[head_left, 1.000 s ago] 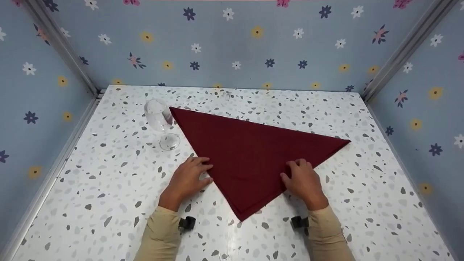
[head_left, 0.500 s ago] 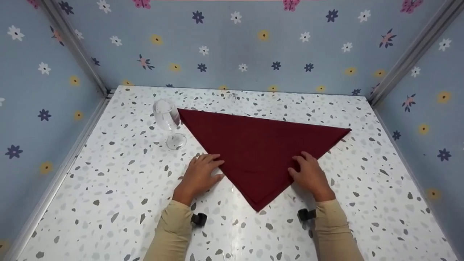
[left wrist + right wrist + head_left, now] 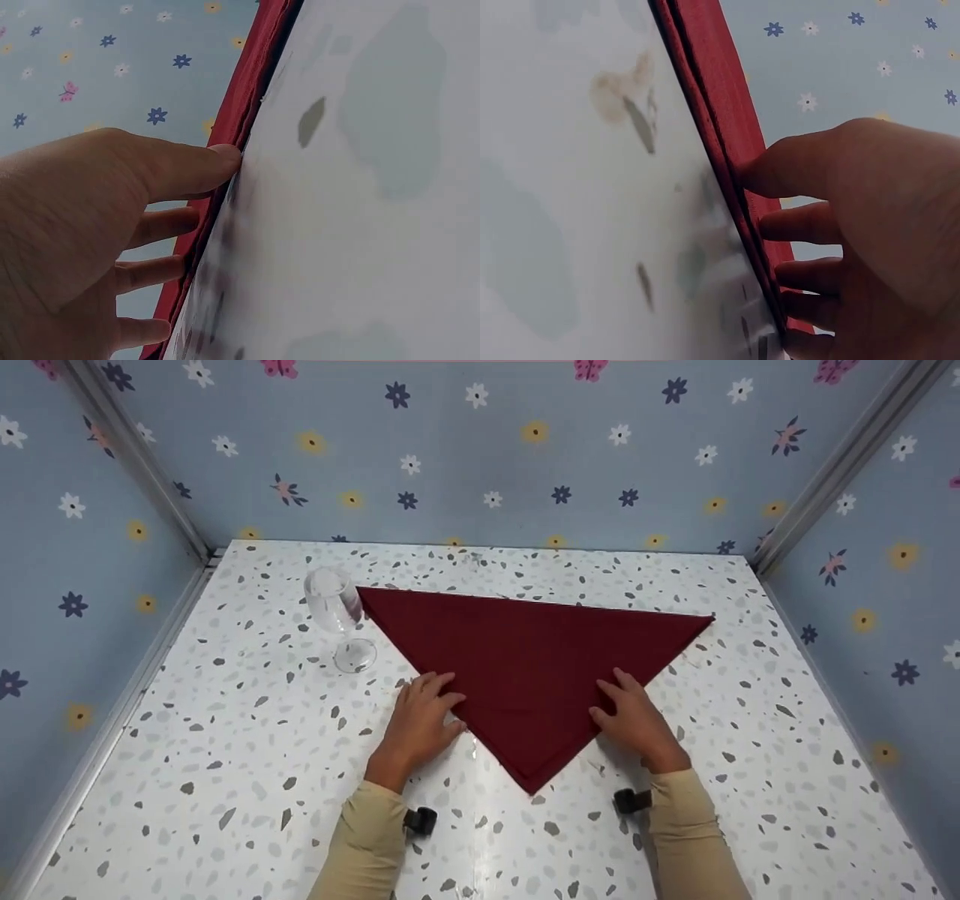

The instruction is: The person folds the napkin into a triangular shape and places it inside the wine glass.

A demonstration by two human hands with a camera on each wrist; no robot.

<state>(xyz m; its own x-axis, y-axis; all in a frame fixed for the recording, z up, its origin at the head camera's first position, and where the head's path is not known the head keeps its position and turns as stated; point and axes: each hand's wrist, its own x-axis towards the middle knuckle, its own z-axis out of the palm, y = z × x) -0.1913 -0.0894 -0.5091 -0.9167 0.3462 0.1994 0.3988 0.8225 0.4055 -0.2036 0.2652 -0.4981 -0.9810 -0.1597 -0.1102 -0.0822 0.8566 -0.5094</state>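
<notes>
Turning: the burgundy cloth (image 3: 517, 667) is swinging round since the earliest frame, its long edge now lying more nearly in line with the table's back edge; the left hand (image 3: 420, 720) is shifting inward with it.
Cloth: lying flat on the table (image 3: 247, 780), between the hands, one corner pointing toward the person.
Folding: the triangle is looking finished, layers nearly meeting along the short edges; slight straightening is probably remaining, and no further fold is showing.
Left fingers: spreading apart, tips resting at the cloth's left edge, not visibly pinching.
Right hand (image 3: 637, 720): resting loosely bent fingers on the right edge, also not visibly pinching.
Wine glass (image 3: 330, 604): standing upright just beside the left corner, no contents showing; whether it is touching, I cannot tell.
</notes>
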